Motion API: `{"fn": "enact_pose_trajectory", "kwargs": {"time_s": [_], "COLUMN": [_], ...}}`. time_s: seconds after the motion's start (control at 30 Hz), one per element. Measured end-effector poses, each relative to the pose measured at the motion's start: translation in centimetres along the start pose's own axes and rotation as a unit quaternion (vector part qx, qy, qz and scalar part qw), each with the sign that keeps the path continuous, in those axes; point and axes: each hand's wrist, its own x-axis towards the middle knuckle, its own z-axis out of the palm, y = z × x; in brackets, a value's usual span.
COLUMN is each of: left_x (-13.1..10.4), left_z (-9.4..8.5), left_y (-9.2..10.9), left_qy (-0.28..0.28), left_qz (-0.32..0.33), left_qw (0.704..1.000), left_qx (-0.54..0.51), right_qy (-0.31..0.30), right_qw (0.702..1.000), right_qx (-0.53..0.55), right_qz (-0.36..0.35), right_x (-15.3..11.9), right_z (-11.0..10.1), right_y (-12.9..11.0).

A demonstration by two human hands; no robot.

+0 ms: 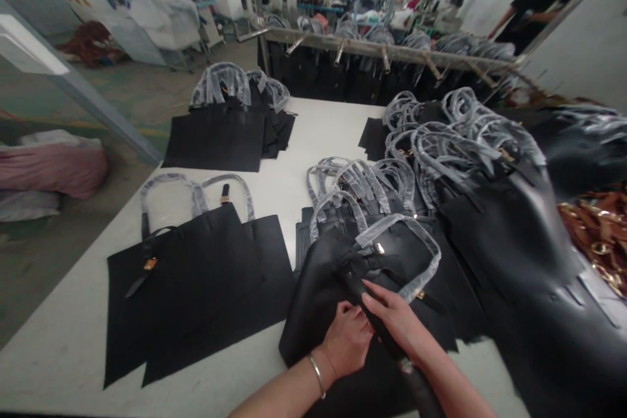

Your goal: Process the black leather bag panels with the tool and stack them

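Observation:
A black leather bag panel (313, 304) lies bent in front of me, with a plastic-wrapped handle (426, 235) looping from its upper side. My left hand (347, 339), a silver bangle at its wrist, has its fingers curled against the panel. My right hand (392, 313) is closed on a folded black leather part of the panel, thumb on top, just beside the left one. Its fingertips are partly hidden. A dark strap-like piece (416, 382) with a metal bit runs down below the right wrist. What the left fingers pinch is hidden.
More black panels (196, 281) with wrapped handles lie flat at left, and another stack (215, 140) sits behind. Large piles (509, 222) crowd the right side. A metal rack (382, 49) with pegs stands beyond the white table (323, 124). A person (543, 0) stands at far right.

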Motion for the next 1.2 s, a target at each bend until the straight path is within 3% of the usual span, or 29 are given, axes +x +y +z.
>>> {"fn": "enact_pose_trajectory", "kwargs": {"time_s": [0.17, 0.3, 0.5, 0.7, 0.77, 0.83, 1.0, 1.13, 1.2], "left_x": [-0.3, 0.0, -0.1, -0.4, 0.3, 1.6, 5.6, 8.9, 10.5], "left_z": [1.0, 0.6, -0.5, 1.3, 1.1, 0.0, -4.9, -7.1, -7.2], "left_y": [-0.4, -0.3, 0.1, -0.7, -1.2, -2.0, -4.6, -6.3, -6.7], "left_qy": [-0.008, -0.01, 0.044, 0.136, 0.148, 0.126, 0.07, -0.013, -0.05], "left_qz": [0.008, 0.01, -0.04, -0.167, -0.222, -0.243, -0.15, 0.047, 0.104], "left_qw": [1.0, 1.0, 0.998, 0.972, 0.956, 0.954, 0.985, 0.993, 0.984], "left_qx": [0.009, 0.011, -0.022, -0.096, -0.126, -0.122, 0.041, 0.11, 0.134], "right_qy": [0.014, 0.029, 0.044, 0.043, 0.055, 0.089, 0.191, 0.174, 0.164], "right_qw": [1.0, 0.999, 0.994, 0.992, 0.99, 0.985, 0.97, 0.974, 0.975], "right_qx": [-0.007, 0.016, 0.096, 0.058, 0.059, 0.081, 0.105, 0.097, 0.1], "right_qz": [-0.016, -0.011, 0.014, 0.099, 0.117, 0.121, 0.109, 0.107, 0.108], "right_x": [2.1, 2.7, -0.4, -4.4, -5.3, -5.8, -6.4, -6.4, -6.4], "right_z": [1.7, 2.5, -0.5, -3.5, -3.7, -3.8, -3.8, -3.6, -3.4], "right_y": [-0.5, -2.4, -3.7, -0.9, -0.1, 0.4, 0.2, 0.3, 0.8]}}
